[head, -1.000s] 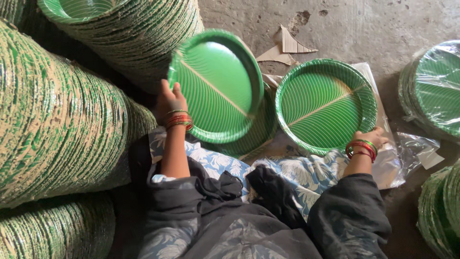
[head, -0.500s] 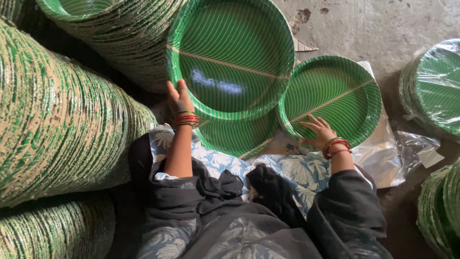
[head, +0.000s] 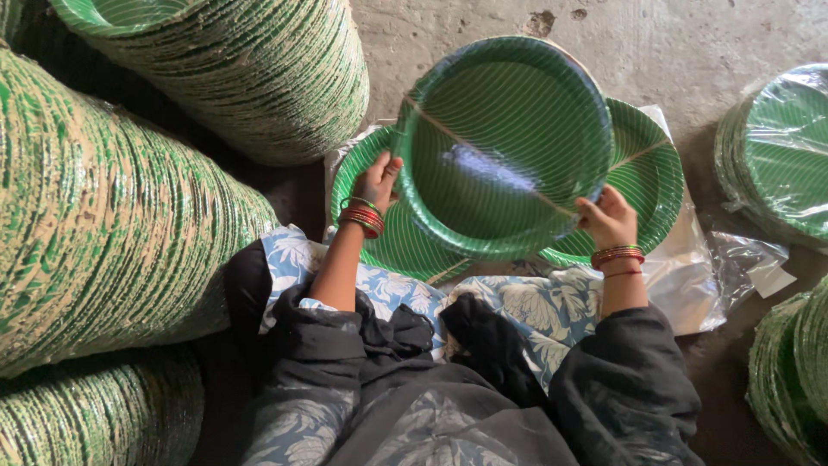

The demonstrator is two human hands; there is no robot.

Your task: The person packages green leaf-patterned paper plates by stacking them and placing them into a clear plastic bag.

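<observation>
I hold a round green paper plate [head: 504, 147] with a leaf-vein pattern up in front of me, tilted toward the camera. My left hand [head: 378, 179] grips its left rim and my right hand [head: 608, 217] grips its lower right rim. Both wrists wear red bangles. Beneath it lie two more green plates: one [head: 392, 242] on the left near my lap and one [head: 647, 173] on the right, resting on clear plastic.
Long stacks of green plates lie on their sides at the left [head: 103, 216] and top [head: 250, 69]. Plastic-wrapped plate stacks [head: 785, 155] sit at the right, another stack [head: 789, 380] at lower right. A clear plastic sheet [head: 733, 259] covers bare concrete floor [head: 673, 43].
My right hand left the right plate and took the lower right rim of the raised plate. The plate shifted rightward and is now held by both hands.
</observation>
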